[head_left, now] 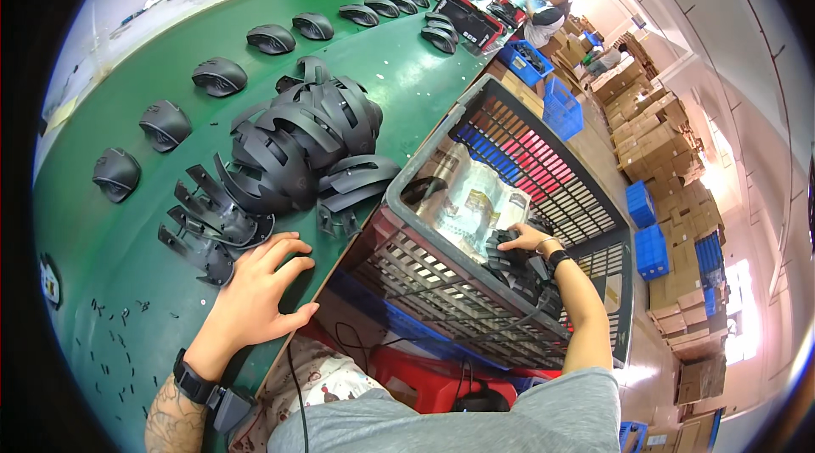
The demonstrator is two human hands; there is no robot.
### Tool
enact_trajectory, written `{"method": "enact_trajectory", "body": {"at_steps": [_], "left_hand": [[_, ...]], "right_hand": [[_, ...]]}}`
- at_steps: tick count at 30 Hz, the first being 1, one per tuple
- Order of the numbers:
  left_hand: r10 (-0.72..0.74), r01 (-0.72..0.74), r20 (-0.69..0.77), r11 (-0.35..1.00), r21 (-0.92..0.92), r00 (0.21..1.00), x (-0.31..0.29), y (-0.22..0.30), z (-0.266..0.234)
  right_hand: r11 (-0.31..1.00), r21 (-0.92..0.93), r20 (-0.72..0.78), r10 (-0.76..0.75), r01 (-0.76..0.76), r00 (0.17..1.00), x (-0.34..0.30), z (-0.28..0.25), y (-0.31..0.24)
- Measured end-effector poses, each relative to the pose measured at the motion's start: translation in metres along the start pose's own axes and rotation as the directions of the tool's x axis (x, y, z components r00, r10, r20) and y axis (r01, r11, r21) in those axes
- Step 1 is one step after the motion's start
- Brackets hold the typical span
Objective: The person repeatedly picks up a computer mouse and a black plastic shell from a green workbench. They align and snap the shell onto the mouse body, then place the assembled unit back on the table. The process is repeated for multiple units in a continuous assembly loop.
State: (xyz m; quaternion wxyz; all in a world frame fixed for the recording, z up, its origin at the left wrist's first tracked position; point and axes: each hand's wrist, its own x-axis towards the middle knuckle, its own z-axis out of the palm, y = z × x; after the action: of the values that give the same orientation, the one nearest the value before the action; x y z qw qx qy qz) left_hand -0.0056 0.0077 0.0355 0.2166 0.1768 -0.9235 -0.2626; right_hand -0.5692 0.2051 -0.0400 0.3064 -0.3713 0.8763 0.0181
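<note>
My left hand [259, 296] lies on the green table, open with fingers spread. Its fingertips are beside upright black plastic mouse shells [199, 236] with thin side prongs. Behind these rises a pile of curved black mouse shells [297, 135]. My right hand [528, 238] reaches into a grey plastic crate [450, 279] at my right, its fingers closed over black mouse shells [514, 270] inside; the fingertips are partly hidden. Clear plastic bags [475, 202] lie in the crate beside that hand.
Assembled black mice [219, 77] stand in a curved row along the table. Small dark pieces [119, 343] lie scattered at the near left. Beyond the crate are blue bins [562, 109], stacked cartons [662, 139] and a person [548, 16]. A red stool [424, 381] stands below the crate.
</note>
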Motion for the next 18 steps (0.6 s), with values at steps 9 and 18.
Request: {"method": "enact_trajectory", "body": {"at_steps": [9, 18], "left_hand": [[0.037, -0.037, -0.009, 0.999, 0.003, 0.999, -0.002, -0.006, 0.003], [0.083, -0.083, -0.033, 0.997, -0.002, 0.996, -0.004, -0.010, 0.004]], "right_hand": [[0.996, 0.080, 0.197, 0.010, -0.026, 0.980, -0.024, 0.004, -0.025], [0.989, 0.117, 0.150, -0.102, 0.085, 0.983, -0.051, 0.000, -0.034]]}}
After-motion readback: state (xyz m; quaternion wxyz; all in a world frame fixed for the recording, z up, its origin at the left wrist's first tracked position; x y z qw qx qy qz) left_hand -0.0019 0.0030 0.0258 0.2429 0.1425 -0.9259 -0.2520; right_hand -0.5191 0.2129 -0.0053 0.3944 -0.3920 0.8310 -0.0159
